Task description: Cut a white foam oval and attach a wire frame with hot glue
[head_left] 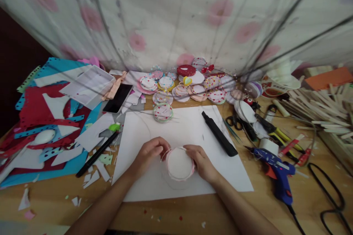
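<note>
Over a large white paper sheet (138, 187), a round white disc with a pink rim (179, 164) is held between both hands. My right hand (201, 162) grips its right edge, thumb and fingers closed on it. At the upper left of the disc, my left hand (153, 154) has its fingers bent together round a thin pale string or wire (164, 156), which runs to the disc's edge. Behind the sheet's upper edge lie several decorated round pieces (162, 97); one with red dots (163, 112) rests on the sheet.
A black cutter (219, 134) lies on the sheet's right side. Beyond it are scissors (234, 122), pliers (275, 132), a blue glue gun (278, 169) and wooden sticks (317, 106). Coloured scraps (41, 106), a phone (118, 98) and a black pen-like tool (96, 154) are at left.
</note>
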{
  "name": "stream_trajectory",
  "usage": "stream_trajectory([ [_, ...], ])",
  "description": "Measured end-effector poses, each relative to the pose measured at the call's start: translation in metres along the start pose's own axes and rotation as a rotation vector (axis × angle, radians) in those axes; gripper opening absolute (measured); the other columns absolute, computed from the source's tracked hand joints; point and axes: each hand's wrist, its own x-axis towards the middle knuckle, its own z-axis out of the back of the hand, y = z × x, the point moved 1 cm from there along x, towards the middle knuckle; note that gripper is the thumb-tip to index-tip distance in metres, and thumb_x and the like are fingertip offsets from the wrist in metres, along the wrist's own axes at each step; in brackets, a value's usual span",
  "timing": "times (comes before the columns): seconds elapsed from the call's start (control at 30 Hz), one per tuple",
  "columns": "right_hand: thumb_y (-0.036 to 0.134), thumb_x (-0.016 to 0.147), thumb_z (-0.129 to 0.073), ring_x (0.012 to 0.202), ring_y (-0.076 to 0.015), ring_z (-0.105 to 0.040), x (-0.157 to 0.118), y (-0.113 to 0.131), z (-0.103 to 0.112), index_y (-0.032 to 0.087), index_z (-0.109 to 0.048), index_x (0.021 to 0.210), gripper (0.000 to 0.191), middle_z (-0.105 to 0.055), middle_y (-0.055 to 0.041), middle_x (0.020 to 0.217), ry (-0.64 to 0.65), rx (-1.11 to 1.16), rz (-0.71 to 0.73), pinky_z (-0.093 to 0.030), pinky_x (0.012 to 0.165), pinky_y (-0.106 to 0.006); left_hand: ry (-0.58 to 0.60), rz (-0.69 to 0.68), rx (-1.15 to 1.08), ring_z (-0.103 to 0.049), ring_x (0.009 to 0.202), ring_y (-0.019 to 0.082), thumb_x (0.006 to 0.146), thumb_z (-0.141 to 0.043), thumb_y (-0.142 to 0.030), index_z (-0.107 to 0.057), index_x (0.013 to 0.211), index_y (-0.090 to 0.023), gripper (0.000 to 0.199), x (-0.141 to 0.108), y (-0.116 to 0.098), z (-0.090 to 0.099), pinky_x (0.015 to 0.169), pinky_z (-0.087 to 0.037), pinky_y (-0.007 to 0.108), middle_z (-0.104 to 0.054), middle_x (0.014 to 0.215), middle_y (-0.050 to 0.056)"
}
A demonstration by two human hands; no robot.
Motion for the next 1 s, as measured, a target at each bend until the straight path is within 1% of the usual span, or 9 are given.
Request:
stream_trajectory([
  [0.13, 0.035, 0.077, -0.056, 0.048, -0.0093, -0.028, 0.001, 0.004, -0.002, 0.020, -0.042, 0.053, 0.032, -0.034, 0.0056, 0.050, 0.019, 0.017, 0.027, -0.022, 0.044, -0.022, -0.028, 0.067, 0.088, -0.048, 0.065, 0.010, 0.075, -0.065, -0.033, -0.056, 0.074, -0.015, 0.021, 0.001, 0.000, -0.005, 0.058, -0.040, 0.022, -0.054, 0.076, 0.000],
  [0.3, 0.040, 0.084, -0.048, 0.046, -0.0088, -0.031, 0.005, 0.008, -0.007, 0.020, -0.039, 0.059, 0.033, -0.034, 0.0063, 0.053, -0.017, 0.099, 0.089, -0.027, 0.042, -0.021, -0.160, 0.031, 0.145, -0.047, 0.057, 0.009, 0.077, -0.064, -0.035, -0.056, 0.074, -0.014, 0.023, 0.003, 0.005, -0.005, 0.054, -0.040, 0.021, -0.051, 0.064, -0.002],
  [0.43, 0.040, 0.084, -0.050, 0.044, -0.0094, -0.040, 0.006, 0.009, -0.011, 0.022, -0.047, 0.082, 0.019, -0.043, 0.0069, 0.057, -0.007, 0.163, 0.082, -0.035, 0.040, -0.020, -0.244, -0.024, 0.155, -0.047, 0.057, 0.009, 0.080, -0.060, -0.035, -0.057, 0.075, -0.014, 0.022, 0.006, 0.008, -0.003, 0.052, -0.040, 0.021, -0.051, 0.065, -0.002],
  [0.53, 0.038, 0.084, -0.053, 0.051, -0.0111, -0.047, 0.005, 0.009, -0.011, 0.023, -0.051, 0.101, 0.023, -0.053, 0.0037, 0.068, 0.007, 0.202, 0.099, -0.042, 0.045, -0.022, -0.262, -0.057, 0.171, -0.049, 0.062, 0.010, 0.081, -0.059, -0.035, -0.059, 0.075, -0.015, 0.021, 0.007, 0.008, -0.002, 0.055, -0.042, 0.022, -0.055, 0.075, 0.000],
  [0.6, 0.038, 0.085, -0.051, 0.057, -0.0131, -0.051, 0.004, 0.009, -0.010, 0.023, -0.055, 0.106, 0.026, -0.057, 0.0004, 0.075, 0.029, 0.200, 0.103, -0.045, 0.049, -0.024, -0.252, -0.091, 0.212, -0.052, 0.066, 0.011, 0.081, -0.059, -0.035, -0.060, 0.072, -0.015, 0.022, 0.006, 0.007, -0.004, 0.057, -0.044, 0.023, -0.057, 0.082, 0.003],
  [0.7, 0.039, 0.085, -0.051, 0.066, -0.0151, -0.053, 0.002, 0.011, -0.008, 0.021, -0.062, 0.099, 0.026, -0.061, -0.0025, 0.082, 0.018, 0.102, 0.110, -0.045, 0.055, -0.025, -0.208, -0.143, 0.308, -0.055, 0.070, 0.014, 0.082, -0.056, -0.035, -0.060, 0.065, -0.014, 0.027, 0.004, 0.004, -0.006, 0.059, -0.046, 0.025, -0.059, 0.086, 0.006],
  [0.8, 0.039, 0.085, -0.053, 0.068, -0.0150, -0.051, 0.000, 0.015, -0.008, 0.019, -0.066, 0.086, 0.024, -0.060, -0.0017, 0.077, 0.010, -0.115, 0.165, -0.042, 0.059, -0.024, -0.145, -0.214, 0.462, -0.057, 0.079, 0.016, 0.085, -0.053, -0.030, -0.059, 0.064, -0.015, 0.027, 0.002, 0.003, -0.007, 0.069, -0.046, 0.027, -0.060, 0.087, 0.007],
  [0.9, 0.041, 0.087, -0.051, 0.061, -0.0131, -0.046, -0.002, 0.014, -0.010, 0.018, -0.063, 0.078, 0.028, -0.054, 0.0003, 0.067, 0.073, -0.295, 0.198, -0.038, 0.055, -0.023, -0.096, -0.289, 0.606, -0.057, 0.083, 0.016, 0.086, -0.052, -0.024, -0.059, 0.066, -0.016, 0.023, -0.001, 0.005, -0.007, 0.077, -0.045, 0.028, -0.061, 0.087, 0.007],
  [1.0, 0.042, 0.089, -0.048, 0.051, -0.0099, -0.039, -0.003, 0.006, -0.011, 0.017, -0.057, 0.070, 0.033, -0.044, 0.0037, 0.057, 0.080, -0.386, 0.175, -0.032, 0.047, -0.022, -0.084, -0.341, 0.702, -0.058, 0.083, 0.016, 0.086, -0.051, -0.021, -0.059, 0.069, -0.016, 0.019, -0.003, 0.006, -0.007, 0.077, -0.046, 0.028, -0.061, 0.090, 0.007],
])
